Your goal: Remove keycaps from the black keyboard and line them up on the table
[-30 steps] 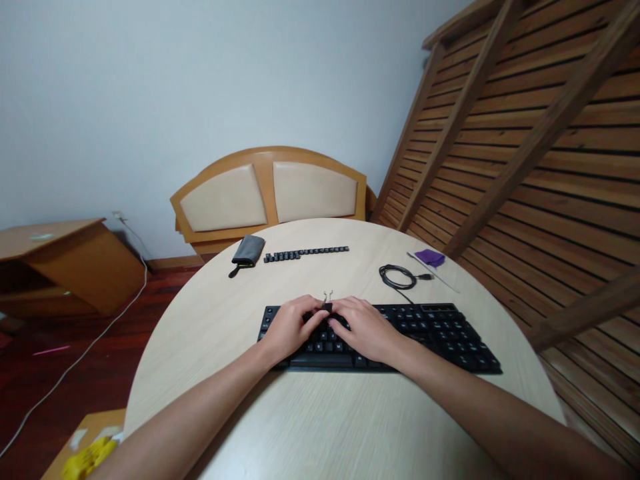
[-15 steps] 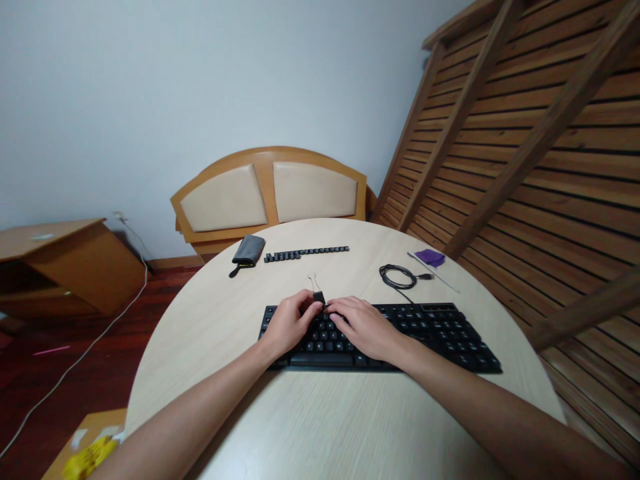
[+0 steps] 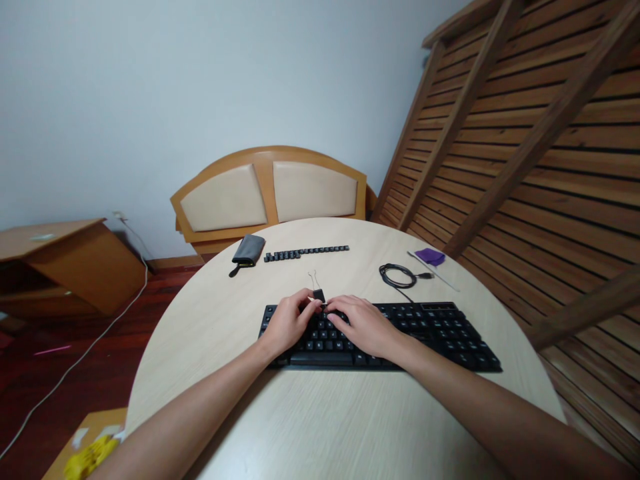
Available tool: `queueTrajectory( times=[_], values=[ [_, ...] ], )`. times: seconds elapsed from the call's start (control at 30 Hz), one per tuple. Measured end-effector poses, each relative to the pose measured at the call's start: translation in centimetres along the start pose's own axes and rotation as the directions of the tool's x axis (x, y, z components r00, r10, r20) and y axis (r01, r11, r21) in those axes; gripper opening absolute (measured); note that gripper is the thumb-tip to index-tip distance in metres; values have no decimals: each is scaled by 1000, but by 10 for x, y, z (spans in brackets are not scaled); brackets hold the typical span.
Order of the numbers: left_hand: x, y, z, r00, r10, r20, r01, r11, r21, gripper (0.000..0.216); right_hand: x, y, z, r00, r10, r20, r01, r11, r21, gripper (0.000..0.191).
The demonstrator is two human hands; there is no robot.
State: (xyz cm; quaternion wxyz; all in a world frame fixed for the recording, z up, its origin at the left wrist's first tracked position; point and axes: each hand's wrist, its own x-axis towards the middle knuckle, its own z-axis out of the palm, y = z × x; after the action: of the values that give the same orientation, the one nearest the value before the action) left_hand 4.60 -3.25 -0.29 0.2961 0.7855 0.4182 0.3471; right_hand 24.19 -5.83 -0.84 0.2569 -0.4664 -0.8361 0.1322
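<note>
A black keyboard (image 3: 320, 359) lies on the round table with both hands over its upper keys. Between them stands a keycap puller (image 3: 319, 294), its black handle low and two thin wire prongs pointing up and away. My left hand (image 3: 291, 321) is closed, thumb and fingers pinched at the handle's base. My right hand (image 3: 363, 325) rests over the keys, its fingers curled and the tips nearly meeting the left thumb. Whatever sits between the fingertips is too small to make out.
Rows of loose keycaps (image 3: 310, 253) lie behind the keyboard, beside a grey pouch (image 3: 249, 249). A coiled USB cable (image 3: 397, 276), a thin white stick (image 3: 440, 275) and a purple cloth (image 3: 430, 257) lie at right. Wooden slats (image 3: 540, 173) lean beyond the table (image 3: 320, 420).
The keycap puller has shifted up very slightly at the fingertips. Both hands stay almost where they were over the keyboard.
</note>
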Motion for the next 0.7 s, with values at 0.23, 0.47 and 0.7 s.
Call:
queueTrajectory(
  times=[0.23, 0.47, 0.7],
  values=[
    [2, -2, 1, 1000, -4, -2, 4, 999, -48, 25, 6, -1, 5, 999, 29, -37, -29, 1000, -10, 12],
    [2, -8, 3, 1000, -24, 16, 25, 992, -124, 23, 6, 2, 8, 999, -14, -31, 14, 1000, 6, 10],
    [2, -9, 3, 1000, -19, 9, 20, 994, -106, 25, 6, 3, 10, 1000, -12, -26, 12, 1000, 8, 10]
  ],
)
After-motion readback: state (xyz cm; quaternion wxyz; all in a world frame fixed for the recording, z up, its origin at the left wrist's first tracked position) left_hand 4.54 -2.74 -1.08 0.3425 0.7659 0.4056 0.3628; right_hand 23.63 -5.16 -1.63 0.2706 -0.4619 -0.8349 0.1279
